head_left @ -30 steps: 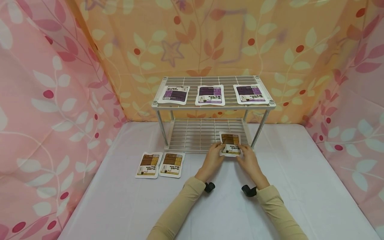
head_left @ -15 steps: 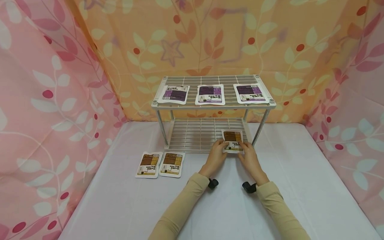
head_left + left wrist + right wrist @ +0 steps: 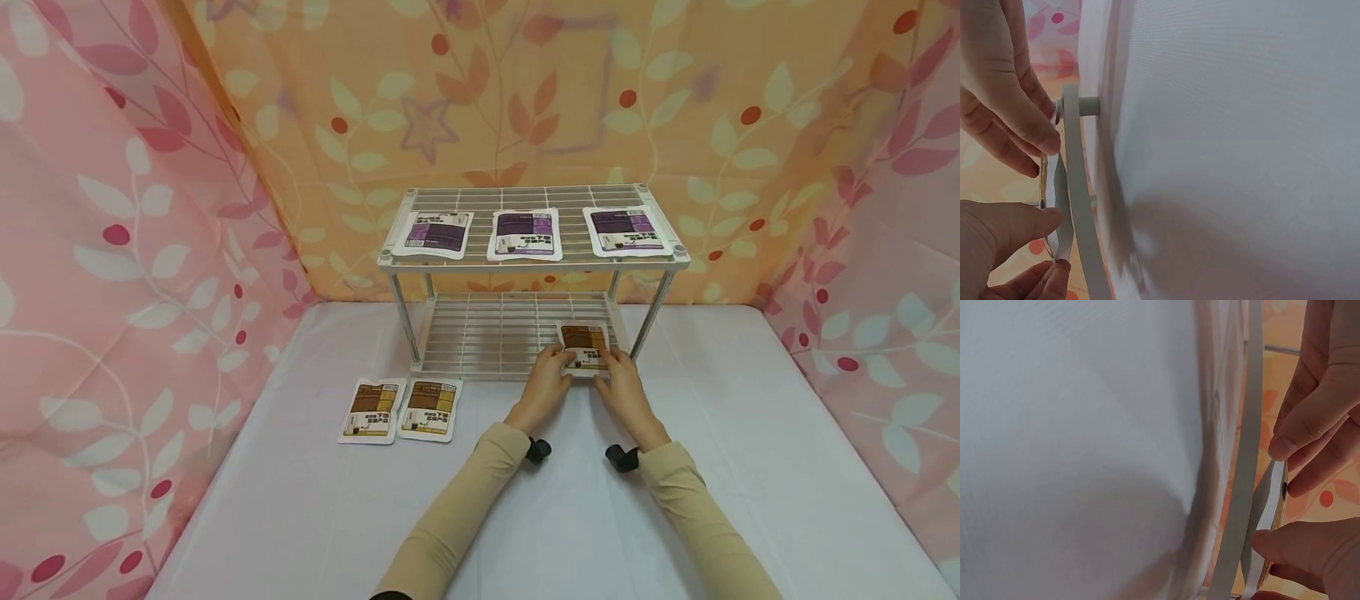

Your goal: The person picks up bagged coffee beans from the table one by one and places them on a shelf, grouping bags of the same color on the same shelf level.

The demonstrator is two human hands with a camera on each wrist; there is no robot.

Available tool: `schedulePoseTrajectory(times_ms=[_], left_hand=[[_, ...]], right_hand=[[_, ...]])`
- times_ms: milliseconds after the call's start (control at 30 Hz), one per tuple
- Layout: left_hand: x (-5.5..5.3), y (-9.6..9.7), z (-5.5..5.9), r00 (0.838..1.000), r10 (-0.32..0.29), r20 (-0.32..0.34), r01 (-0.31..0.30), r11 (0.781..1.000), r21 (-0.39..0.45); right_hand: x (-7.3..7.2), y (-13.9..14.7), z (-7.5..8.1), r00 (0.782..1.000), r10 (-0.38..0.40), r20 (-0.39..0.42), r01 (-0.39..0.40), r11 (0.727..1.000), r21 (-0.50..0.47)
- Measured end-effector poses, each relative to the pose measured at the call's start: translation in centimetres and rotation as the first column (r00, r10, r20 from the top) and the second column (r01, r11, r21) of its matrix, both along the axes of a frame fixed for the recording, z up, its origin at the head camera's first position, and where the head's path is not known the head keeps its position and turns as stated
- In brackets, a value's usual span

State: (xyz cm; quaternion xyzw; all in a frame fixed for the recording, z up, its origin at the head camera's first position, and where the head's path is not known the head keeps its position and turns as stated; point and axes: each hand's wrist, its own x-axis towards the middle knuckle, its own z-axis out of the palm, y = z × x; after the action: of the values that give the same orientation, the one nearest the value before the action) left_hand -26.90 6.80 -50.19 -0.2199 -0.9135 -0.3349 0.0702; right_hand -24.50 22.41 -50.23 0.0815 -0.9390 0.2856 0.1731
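Observation:
A white-edged pouch with a brown and gold label [image 3: 585, 348] lies low over the front right of the rack's lower shelf [image 3: 487, 342]. My left hand [image 3: 545, 385] pinches its left side, the thumb on top. On the opposite side, my right hand [image 3: 624, 392] pinches the pouch between thumb and fingers. Both wrist views show the pouch edge-on, close along the shelf's front bar [image 3: 1079, 187], with its pale underside bulging. Two matching brown pouches, one on the left [image 3: 371, 412] and one beside it [image 3: 429, 410], lie face up on the table.
Three purple-labelled pouches lie spaced along the rack's top shelf: left [image 3: 437, 234], middle [image 3: 524, 235] and right [image 3: 628, 232]. Metal posts [image 3: 651, 315] hold up that shelf above the lower one. Floral curtains [image 3: 525, 100] surround the white-covered table [image 3: 300, 517].
Both hands have moved a little forward and to the right, carrying the brown pouch farther over the lower shelf. The other pouches have stayed in place.

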Motion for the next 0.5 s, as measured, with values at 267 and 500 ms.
schedulePoseTrajectory(times_ms=[267, 500], left_hand=[[-0.52, 0.51, -0.01, 1.000, -0.003, 0.009, 0.003, 1.000, -0.024], [-1.03, 0.82, -0.03, 0.999, -0.011, -0.030, 0.010, 0.999, -0.033]], right_hand=[[-0.34, 0.19, -0.06, 1.000, -0.019, -0.020, 0.020, 0.999, 0.029], [-0.79, 0.17, -0.09, 1.000, -0.031, 0.002, 0.030, 0.998, 0.057]])
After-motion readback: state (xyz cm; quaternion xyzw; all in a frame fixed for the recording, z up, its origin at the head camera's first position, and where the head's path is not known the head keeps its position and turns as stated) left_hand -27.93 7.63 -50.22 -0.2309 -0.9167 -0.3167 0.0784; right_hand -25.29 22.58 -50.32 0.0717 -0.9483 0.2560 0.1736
